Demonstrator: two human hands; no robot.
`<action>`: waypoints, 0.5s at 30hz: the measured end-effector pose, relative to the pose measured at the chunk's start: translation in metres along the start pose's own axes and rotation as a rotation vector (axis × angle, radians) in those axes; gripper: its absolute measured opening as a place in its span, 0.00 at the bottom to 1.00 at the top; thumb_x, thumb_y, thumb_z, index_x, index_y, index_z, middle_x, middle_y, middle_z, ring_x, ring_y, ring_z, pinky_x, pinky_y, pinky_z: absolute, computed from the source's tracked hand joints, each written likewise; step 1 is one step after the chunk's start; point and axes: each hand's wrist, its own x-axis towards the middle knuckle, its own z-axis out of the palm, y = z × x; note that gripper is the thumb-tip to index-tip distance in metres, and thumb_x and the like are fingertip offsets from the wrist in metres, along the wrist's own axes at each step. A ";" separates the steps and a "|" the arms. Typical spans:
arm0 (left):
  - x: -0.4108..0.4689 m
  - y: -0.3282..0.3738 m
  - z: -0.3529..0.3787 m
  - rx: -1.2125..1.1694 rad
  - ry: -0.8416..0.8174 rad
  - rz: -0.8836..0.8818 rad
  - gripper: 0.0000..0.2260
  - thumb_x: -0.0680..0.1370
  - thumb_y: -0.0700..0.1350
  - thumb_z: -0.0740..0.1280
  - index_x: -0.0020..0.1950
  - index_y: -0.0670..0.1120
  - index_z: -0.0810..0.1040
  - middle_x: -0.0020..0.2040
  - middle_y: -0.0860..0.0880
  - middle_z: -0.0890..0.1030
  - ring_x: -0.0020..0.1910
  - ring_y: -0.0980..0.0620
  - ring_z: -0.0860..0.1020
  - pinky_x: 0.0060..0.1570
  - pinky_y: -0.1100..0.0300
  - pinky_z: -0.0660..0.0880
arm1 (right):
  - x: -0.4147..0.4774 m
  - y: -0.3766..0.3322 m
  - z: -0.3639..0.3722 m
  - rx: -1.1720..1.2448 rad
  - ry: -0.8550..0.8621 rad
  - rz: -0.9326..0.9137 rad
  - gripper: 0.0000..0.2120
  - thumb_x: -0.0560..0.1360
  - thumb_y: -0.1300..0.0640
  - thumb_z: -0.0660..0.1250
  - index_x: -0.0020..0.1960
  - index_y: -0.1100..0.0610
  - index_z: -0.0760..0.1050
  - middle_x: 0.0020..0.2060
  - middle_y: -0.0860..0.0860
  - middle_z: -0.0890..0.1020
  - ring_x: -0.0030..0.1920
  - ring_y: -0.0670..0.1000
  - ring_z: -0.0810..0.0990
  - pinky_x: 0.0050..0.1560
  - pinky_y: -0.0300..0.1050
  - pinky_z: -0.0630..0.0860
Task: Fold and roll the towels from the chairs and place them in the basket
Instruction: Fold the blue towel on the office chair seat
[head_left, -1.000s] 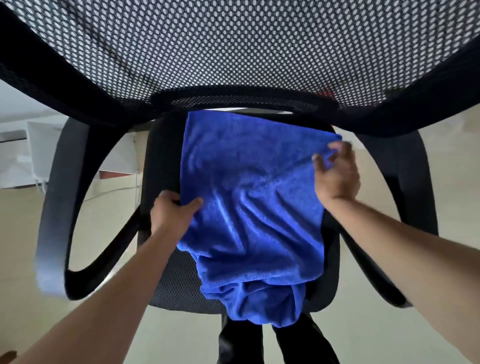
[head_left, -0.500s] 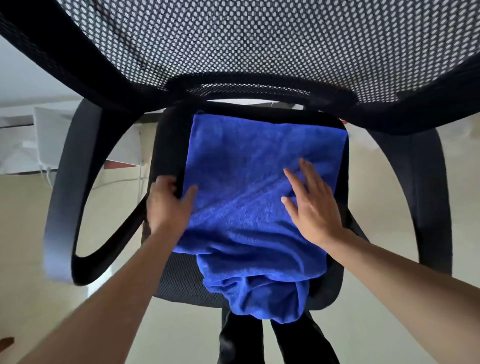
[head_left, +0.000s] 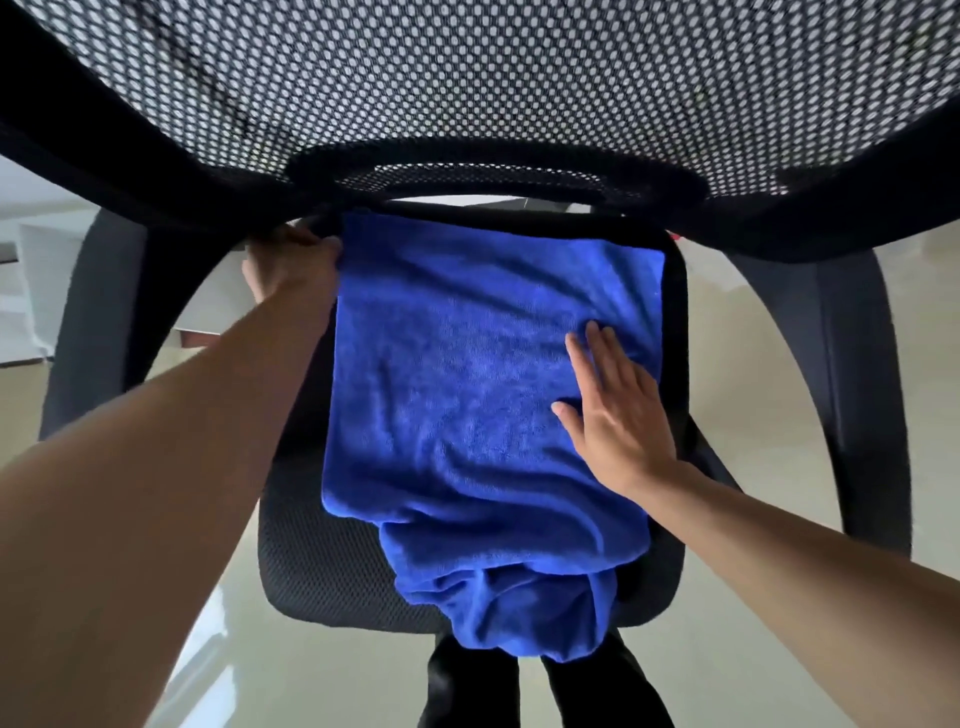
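Under right hand (head_left: 618, 415), towel (head_left: 457, 389); left hand (head_left: 291, 265) grips its corner.

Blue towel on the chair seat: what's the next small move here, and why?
Probably a short pull with the left hand, which seems to grip the blue towel at its far left corner, to draw it taut. The right hand lies flat on its right side and pins it; creases cross the middle, and the near end hangs bunched over the seat front.

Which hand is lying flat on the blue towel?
The right hand, fingers straight, palm down on the towel, right side. The left hand is at its far left corner, fingers partly hidden.
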 end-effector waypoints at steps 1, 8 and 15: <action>-0.013 0.002 -0.002 0.053 0.025 0.054 0.06 0.72 0.47 0.71 0.44 0.45 0.78 0.55 0.41 0.81 0.57 0.43 0.78 0.57 0.56 0.73 | 0.000 -0.002 0.000 0.004 0.003 0.011 0.34 0.77 0.48 0.62 0.77 0.59 0.55 0.76 0.60 0.59 0.76 0.59 0.59 0.69 0.57 0.67; -0.091 -0.056 0.018 0.534 -0.135 1.000 0.16 0.76 0.49 0.65 0.60 0.44 0.78 0.63 0.38 0.75 0.60 0.36 0.74 0.55 0.45 0.73 | 0.036 -0.024 -0.004 0.005 0.102 -0.100 0.29 0.79 0.46 0.55 0.76 0.59 0.59 0.76 0.60 0.59 0.76 0.60 0.57 0.71 0.62 0.61; -0.076 -0.088 0.022 0.754 -0.145 0.958 0.29 0.81 0.59 0.52 0.78 0.46 0.59 0.77 0.37 0.56 0.77 0.38 0.54 0.75 0.43 0.52 | 0.078 0.048 -0.008 -0.068 0.105 0.077 0.33 0.79 0.40 0.48 0.77 0.58 0.55 0.78 0.56 0.55 0.77 0.57 0.53 0.74 0.57 0.54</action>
